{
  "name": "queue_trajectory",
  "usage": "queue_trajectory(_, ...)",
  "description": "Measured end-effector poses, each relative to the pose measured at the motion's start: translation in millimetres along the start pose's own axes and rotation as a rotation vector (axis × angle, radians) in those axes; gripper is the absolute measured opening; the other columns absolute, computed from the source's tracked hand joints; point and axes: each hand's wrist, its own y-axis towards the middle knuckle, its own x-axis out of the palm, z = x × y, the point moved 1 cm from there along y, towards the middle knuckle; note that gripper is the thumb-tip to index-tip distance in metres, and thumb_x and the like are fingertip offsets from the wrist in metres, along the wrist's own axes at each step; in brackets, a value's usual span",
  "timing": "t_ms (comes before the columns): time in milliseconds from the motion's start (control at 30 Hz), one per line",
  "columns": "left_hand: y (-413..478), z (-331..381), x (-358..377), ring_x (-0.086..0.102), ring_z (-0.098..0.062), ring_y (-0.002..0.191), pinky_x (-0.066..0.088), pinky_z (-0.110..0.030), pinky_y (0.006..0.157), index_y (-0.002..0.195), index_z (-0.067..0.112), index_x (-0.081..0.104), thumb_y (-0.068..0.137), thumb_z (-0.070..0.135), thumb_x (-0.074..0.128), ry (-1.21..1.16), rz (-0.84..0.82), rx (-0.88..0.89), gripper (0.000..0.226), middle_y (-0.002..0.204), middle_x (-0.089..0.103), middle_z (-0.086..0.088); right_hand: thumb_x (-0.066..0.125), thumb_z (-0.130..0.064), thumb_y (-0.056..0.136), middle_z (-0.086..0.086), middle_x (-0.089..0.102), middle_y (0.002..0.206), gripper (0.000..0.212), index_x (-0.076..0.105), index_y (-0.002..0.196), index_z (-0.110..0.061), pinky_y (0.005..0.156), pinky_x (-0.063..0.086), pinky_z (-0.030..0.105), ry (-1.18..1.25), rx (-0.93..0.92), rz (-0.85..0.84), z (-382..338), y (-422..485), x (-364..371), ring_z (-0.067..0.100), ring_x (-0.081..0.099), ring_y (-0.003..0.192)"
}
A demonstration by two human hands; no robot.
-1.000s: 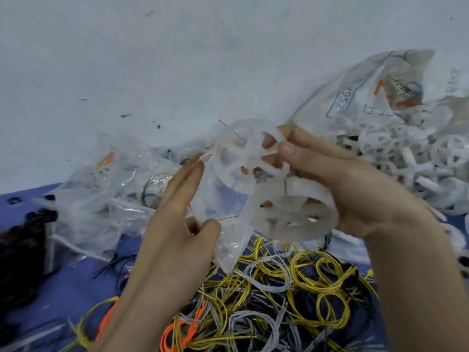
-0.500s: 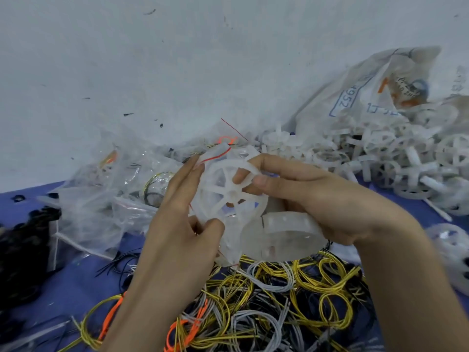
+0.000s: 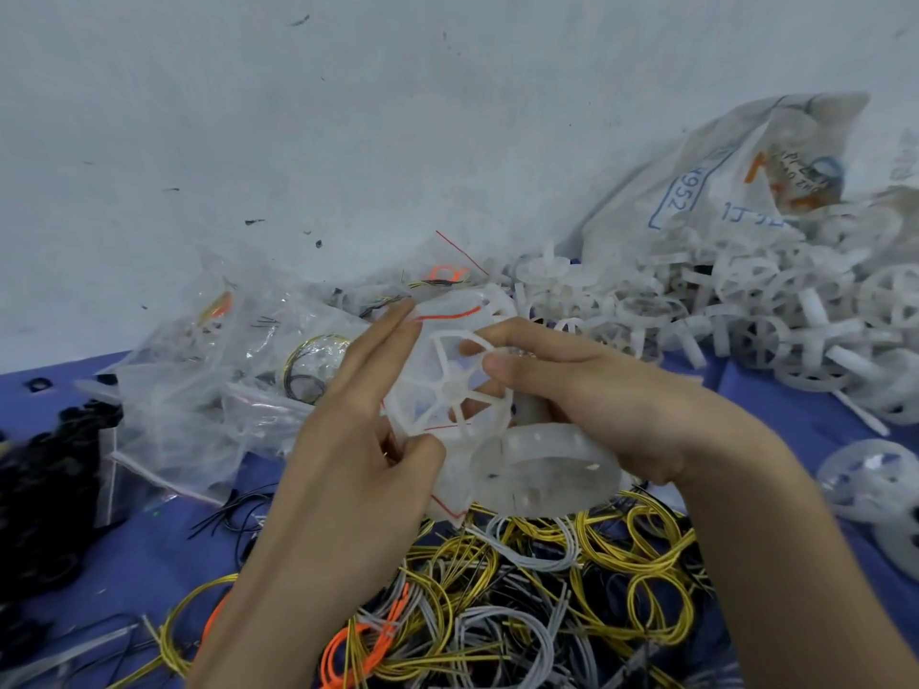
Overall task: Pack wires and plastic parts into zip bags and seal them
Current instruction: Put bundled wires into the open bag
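My right hand [image 3: 592,405] pinches a white spoked plastic wheel [image 3: 447,385] and pushes it into a clear zip bag [image 3: 447,315] with a red seal line. A second white wheel [image 3: 552,469] sits under that hand, against its palm. My left hand [image 3: 358,450] holds the bag's mouth, thumb on the near side and straight fingers behind the far side. Below both hands lies a tangle of yellow, grey, black and orange wire loops [image 3: 522,579] on the blue table [image 3: 149,539].
A heap of loose white plastic wheels [image 3: 736,310] spills from a large printed sack [image 3: 721,191] at the right. Filled clear zip bags [image 3: 224,380] are piled at the left, with black parts [image 3: 45,469] beyond. One more wheel [image 3: 875,479] lies at the right edge. A white wall stands behind.
Both hands came down and closer together. The spoked wheel in my right hand has gone from outside the bag into its mouth, which my left hand now holds around it.
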Motion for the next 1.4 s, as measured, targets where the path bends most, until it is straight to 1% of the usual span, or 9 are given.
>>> queue_trajectory(133,1,6,0,0.058,-0.025,0.115,0.049,-0.045,0.097,0.115,0.075,0.036,0.065,0.01,0.044,0.018,-0.023,0.039,0.082,0.134,0.027,0.05,0.056,-0.045,0.083,-0.017,0.061,0.054,0.037,0.057,0.12,-0.037,0.049,0.042,0.014,-0.009,0.0,0.043,-3,-2,4,-0.001,0.058,0.052)
queue_trajectory(267,-1,-5,2,0.061,-0.011,0.065,0.05,-0.018,0.067,0.138,0.047,0.039,0.077,0.003,0.052,0.017,-0.005,-0.032,0.077,0.138,0.024,0.047,0.054,-0.034,0.09,-0.017,0.063,0.062,0.026,0.064,0.114,-0.031,0.064,0.043,0.014,-0.029,-0.02,0.038,-8,-2,10,0.001,0.059,0.068)
queue_trajectory(433,-2,1,5,0.059,0.006,0.073,0.049,-0.017,0.074,0.142,0.041,0.036,0.07,0.016,0.048,0.05,-0.034,-0.031,0.077,0.139,0.021,0.048,0.051,-0.029,0.093,-0.019,0.043,0.068,0.04,0.051,0.133,-0.038,0.103,0.036,0.025,-0.132,-0.034,0.075,-9,-4,10,0.006,0.05,0.103)
queue_trajectory(633,-3,-3,6,0.053,-0.003,0.051,0.042,-0.014,0.065,0.143,0.041,0.035,0.076,0.003,0.051,0.033,0.02,-0.082,0.079,0.139,0.022,0.048,0.044,-0.006,0.094,0.003,0.07,0.107,0.043,0.065,0.112,-0.039,0.078,0.05,0.021,-0.099,-0.077,-0.006,-18,-23,-8,-0.005,0.063,0.077)
queue_trajectory(767,-2,-2,7,0.059,0.0,0.106,0.047,-0.026,0.083,0.143,0.04,0.037,0.079,0.008,0.053,-0.016,0.039,-0.07,0.072,0.139,0.023,0.048,0.05,-0.007,0.083,0.005,0.072,0.106,0.028,0.068,0.102,-0.016,0.065,0.046,0.028,0.128,-0.192,-0.054,-23,-27,-18,0.025,0.054,0.073)
queue_trajectory(1000,-2,4,10,0.054,-0.001,0.058,0.034,-0.006,0.041,0.138,0.04,0.042,0.079,-0.012,0.048,-0.269,0.18,-0.179,0.078,0.133,0.03,0.05,0.048,0.008,0.079,0.009,0.068,0.089,0.026,0.06,0.088,-0.013,0.062,0.054,0.032,0.921,-0.321,0.335,-24,-5,22,0.02,0.065,0.07)
queue_trajectory(1100,-1,7,10,0.047,0.003,0.043,0.039,-0.011,0.04,0.139,0.04,0.041,0.076,-0.015,0.049,-0.268,0.201,-0.183,0.084,0.133,0.031,0.049,0.034,0.01,0.094,0.004,0.059,0.11,0.035,0.056,0.093,-0.018,0.067,0.048,0.027,0.61,-0.328,0.464,-15,3,57,0.011,0.064,0.082)
queue_trajectory(1233,0,2,9,0.055,0.015,0.061,0.047,-0.012,0.049,0.142,0.037,0.039,0.078,-0.013,0.045,-0.291,0.202,-0.201,0.082,0.137,0.034,0.044,0.042,0.007,0.091,0.003,0.045,0.127,0.042,0.054,0.116,-0.025,0.076,0.042,0.01,-0.013,-0.397,0.355,-14,2,60,-0.004,0.05,0.09)
queue_trajectory(1400,3,-8,-8,0.046,0.031,0.097,0.052,-0.009,0.07,0.137,0.032,0.045,0.081,-0.015,0.045,-0.297,0.33,-0.162,0.074,0.131,0.034,0.045,0.056,-0.004,0.09,-0.004,0.069,0.1,0.025,0.066,0.097,-0.025,0.056,0.051,0.037,-0.101,-0.543,0.442,-30,-18,19,0.018,0.065,0.066)
